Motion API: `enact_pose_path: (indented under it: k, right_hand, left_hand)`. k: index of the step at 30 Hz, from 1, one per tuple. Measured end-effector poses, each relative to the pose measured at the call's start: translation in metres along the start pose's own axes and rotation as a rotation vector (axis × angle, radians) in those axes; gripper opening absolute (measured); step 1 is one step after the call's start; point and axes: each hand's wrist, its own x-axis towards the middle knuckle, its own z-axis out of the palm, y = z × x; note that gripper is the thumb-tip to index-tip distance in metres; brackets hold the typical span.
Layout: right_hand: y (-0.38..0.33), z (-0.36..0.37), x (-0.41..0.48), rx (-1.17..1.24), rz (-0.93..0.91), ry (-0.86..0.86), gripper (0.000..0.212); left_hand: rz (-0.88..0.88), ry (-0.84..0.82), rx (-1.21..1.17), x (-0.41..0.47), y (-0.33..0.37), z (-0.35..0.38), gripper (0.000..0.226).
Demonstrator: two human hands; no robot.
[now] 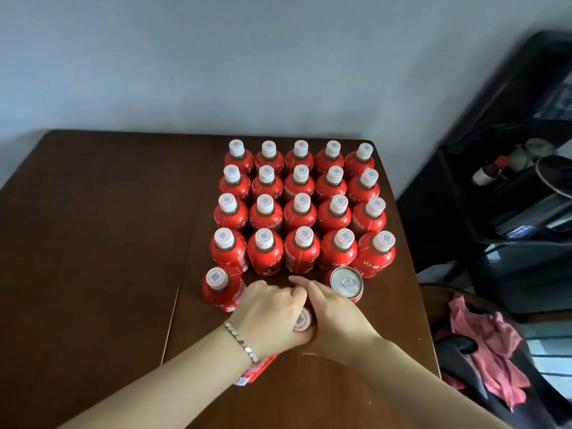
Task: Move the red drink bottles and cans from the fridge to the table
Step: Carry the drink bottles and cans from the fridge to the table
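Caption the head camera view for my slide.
Left hand and right hand hold a red bottle near a can and rows of red bottles.

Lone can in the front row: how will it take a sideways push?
The can stands upright on a smooth table, so probably slides before tipping. Round body: likely rolls if knocked over. It looks unopened, so probably full, heavy for its size.

a grey wall [216,57] fills ten to one o'clock. at three o'clock stands a black shelf unit [458,187] holding blurred items; at four o'clock a crumpled pink cloth [492,345] lies on a dark chair [433,287].
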Motion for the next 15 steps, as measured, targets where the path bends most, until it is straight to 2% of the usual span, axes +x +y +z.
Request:
enact_pose_path:
  k: [4, 9, 12, 15]
  right_hand:
    - [0.005, 0.006, 0.004, 0.053, 0.045, 0.011, 0.098]
    - [0.005, 0.015, 0.016, 0.216, 0.118, 0.169, 0.087]
    - [0.009, 0.022, 0.028, 0.215, 0.112, 0.247, 0.083]
    - [0.014, 0.031, 0.037, 0.204, 0.102, 0.244, 0.075]
  left_hand:
    - [-0.052, -0.045, -0.020, 0.001, 0.001, -0.008, 0.050]
    - [-0.353, -0.163, -0.031, 0.007, -0.017, -0.013, 0.070]
    - [-0.384, -0.213, 0.022, 0.012, -0.029, -0.003, 0.065]
    - [-0.385, -0.303, 0.048, 0.016, -0.032, 0.003, 0.059]
